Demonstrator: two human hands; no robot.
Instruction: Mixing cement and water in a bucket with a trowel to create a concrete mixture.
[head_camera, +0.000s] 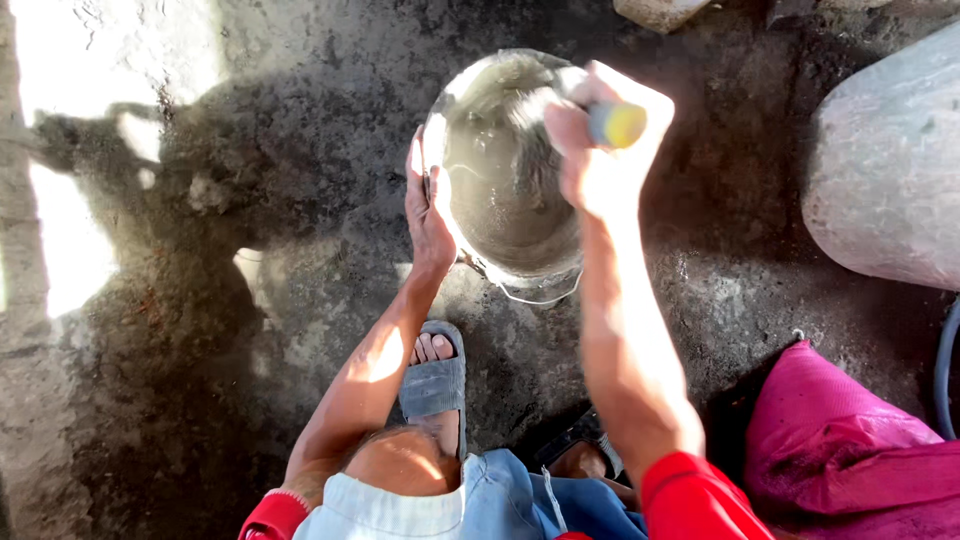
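While the left hand (428, 215) lies flat and open against the outer rim of the round grey bucket of wet cement-like mix (505, 165), the right hand (600, 150) is fisted tight on a yellow-capped tool handle (618, 124) whose working end is blurred down in the slurry. The bucket sits on the rough dirt-and-concrete floor (300, 150), just ahead of the person's foot in a grey slide sandal (436, 380).

Honestly, the risk looks like tipping or slopping: only a flat palm steadies that rim, so a hard stir could rock it toward the toes.

Room's lopsided too. A big pale rounded stone (890, 160) sits near on the right and a crumpled pink sack (840, 450) crowds the right elbow, while the left side is more open ground.
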